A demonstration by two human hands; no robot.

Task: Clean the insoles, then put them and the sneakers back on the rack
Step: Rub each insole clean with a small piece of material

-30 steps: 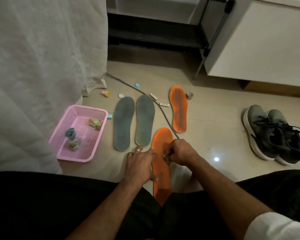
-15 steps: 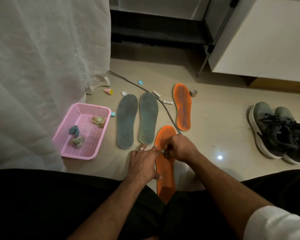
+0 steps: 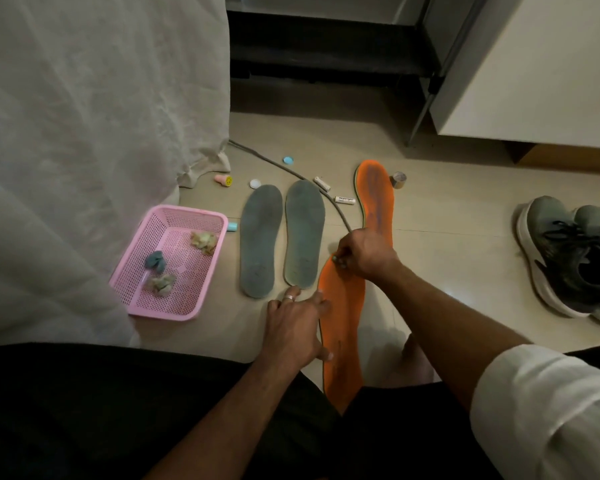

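Observation:
An orange insole (image 3: 343,327) lies on the floor between my knees. My left hand (image 3: 297,327) presses its left edge with straight fingers. My right hand (image 3: 364,254) pinches a small wad of wipe against the insole's toe end. A second orange insole (image 3: 376,195) lies farther back, with dark smears on it. Two grey-green insoles (image 3: 260,237) (image 3: 303,230) lie side by side to the left. A pair of dark grey sneakers (image 3: 572,258) stands on the floor at the right.
A pink basket (image 3: 132,299) with crumpled used wipes sits at the left beside a white curtain (image 3: 84,150). A grey cable (image 3: 336,213), two small tubes, caps and a tape roll (image 3: 398,180) litter the floor. The dark rack shelf (image 3: 326,60) stands at the back, beside a white cabinet (image 3: 534,64).
My right hand has slid forward along the orange insole to its toe end with the wipe. My left hand stays on the insole's edge.

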